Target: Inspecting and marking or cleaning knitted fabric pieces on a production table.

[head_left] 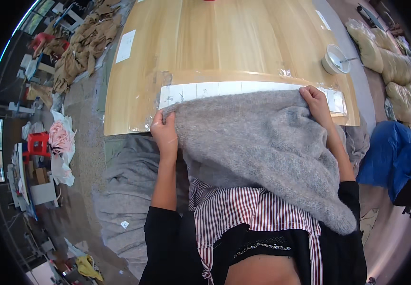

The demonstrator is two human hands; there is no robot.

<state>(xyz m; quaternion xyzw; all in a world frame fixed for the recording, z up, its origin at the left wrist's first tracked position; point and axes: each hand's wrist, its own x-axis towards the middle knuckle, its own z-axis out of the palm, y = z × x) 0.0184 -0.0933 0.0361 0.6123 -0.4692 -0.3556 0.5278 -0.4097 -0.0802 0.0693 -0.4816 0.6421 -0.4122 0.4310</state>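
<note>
A fuzzy grey knitted garment (248, 128), which looks like a sweater, is stretched between my two hands at the near edge of the table. My left hand (164, 124) pinches its left corner. At the upper right edge my right hand (315, 100) grips the knit between thumb and fingers. One sleeve-like part hangs down to the right over my striped apron (253, 209). Under the garment's top edge lies a white paper strip (229, 88) with marked lines, taped to the wooden tabletop (205, 42). The garment hides the strip's lower part.
A white bowl (334, 61) with a utensil stands at the table's right. More grey knitwear (129, 175) is heaped left of me. A blue bag (389, 156) and stuffed plastic bags (376, 52) sit to the right. Brown garments (89, 42) and a red stool (38, 144) are at far left.
</note>
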